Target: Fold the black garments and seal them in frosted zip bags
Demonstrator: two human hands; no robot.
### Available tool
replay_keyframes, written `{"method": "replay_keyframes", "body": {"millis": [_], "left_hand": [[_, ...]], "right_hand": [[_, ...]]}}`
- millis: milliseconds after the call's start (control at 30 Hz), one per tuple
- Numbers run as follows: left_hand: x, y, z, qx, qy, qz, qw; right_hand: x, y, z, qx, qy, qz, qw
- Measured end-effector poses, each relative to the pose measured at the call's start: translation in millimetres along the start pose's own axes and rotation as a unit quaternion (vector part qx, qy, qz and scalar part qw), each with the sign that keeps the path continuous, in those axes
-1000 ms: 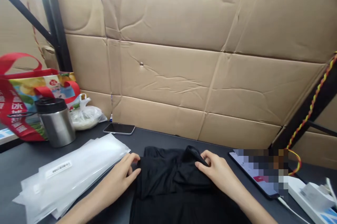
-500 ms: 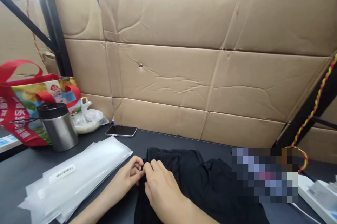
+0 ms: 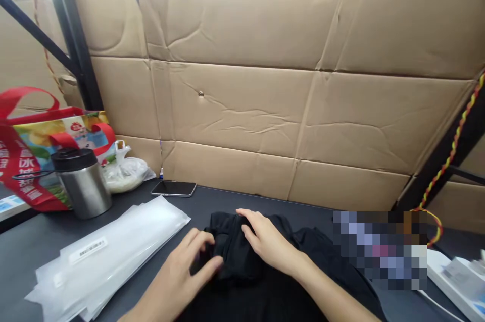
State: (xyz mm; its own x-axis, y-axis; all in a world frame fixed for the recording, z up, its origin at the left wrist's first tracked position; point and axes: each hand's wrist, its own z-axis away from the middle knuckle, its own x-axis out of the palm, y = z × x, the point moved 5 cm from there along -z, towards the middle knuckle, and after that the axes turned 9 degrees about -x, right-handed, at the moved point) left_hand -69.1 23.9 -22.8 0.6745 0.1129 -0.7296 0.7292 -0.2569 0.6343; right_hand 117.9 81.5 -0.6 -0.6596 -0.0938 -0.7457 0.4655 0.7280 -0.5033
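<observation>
A black garment [image 3: 295,281] lies in front of me, its far-left part gathered into folds. At its left edge is my left hand [image 3: 185,266], thumb and fingers apart, the fingertips curled against the cloth. My right hand [image 3: 269,241] rests on top of the folded part, fingers stretched out over the fabric. What kind of garment it is cannot be made out. Left of my left hand lies a stack of frosted plastic bags [image 3: 109,256] with a barcode label [image 3: 89,250].
A phone [image 3: 173,189] lies at the back of the dark table. Further left stand a steel cup [image 3: 87,191] with a black lid, a tied plastic bag [image 3: 127,173] and a red carry bag [image 3: 34,155]. A white power strip [image 3: 447,276] is at right. Cardboard [image 3: 242,100] walls the back.
My hands were close together, pinching the garment's left edge. Now they are apart: the right has moved right onto the cloth, and the left has loosened. The left part of the garment is more bunched.
</observation>
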Motion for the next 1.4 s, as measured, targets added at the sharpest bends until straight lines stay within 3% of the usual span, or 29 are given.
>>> {"method": "replay_keyframes", "body": {"millis": [167,567,700,800,933,1033,1200,1300,1400], "left_hand": [[15.0,8,13,0.056,-0.059,-0.059,0.995],[6.6,-4,20,0.071,0.01,-0.076,0.995],[9.5,-6,23,0.066,0.02,-0.088,0.994],[8.4,-11,28,0.034,0.027,-0.091,0.995],[6.4,-11,29,0.023,-0.014,-0.052,0.998],[7.5,-12,22,0.004,-0.052,-0.013,0.999],[10.2,-21,13,-0.035,-0.07,0.024,0.997],[10.6,-24,10,-0.058,-0.075,0.034,0.995],[10.0,-24,7,-0.067,-0.079,0.039,0.994]], "right_hand": [[0,5,-22,-0.043,-0.053,-0.05,0.996],[19,9,-53,-0.079,-0.149,-0.108,0.98],[28,19,-58,-0.051,-0.168,-0.066,0.982],[38,26,-58,-0.008,-0.15,-0.023,0.988],[36,16,-52,0.028,-0.063,0.042,0.997],[23,-9,-36,-0.005,-0.019,0.074,0.997],[16,-50,11,-0.14,-0.071,0.116,0.981],[22,-52,32,-0.155,-0.095,0.182,0.966],[33,-51,35,-0.157,-0.121,0.213,0.957]]}}
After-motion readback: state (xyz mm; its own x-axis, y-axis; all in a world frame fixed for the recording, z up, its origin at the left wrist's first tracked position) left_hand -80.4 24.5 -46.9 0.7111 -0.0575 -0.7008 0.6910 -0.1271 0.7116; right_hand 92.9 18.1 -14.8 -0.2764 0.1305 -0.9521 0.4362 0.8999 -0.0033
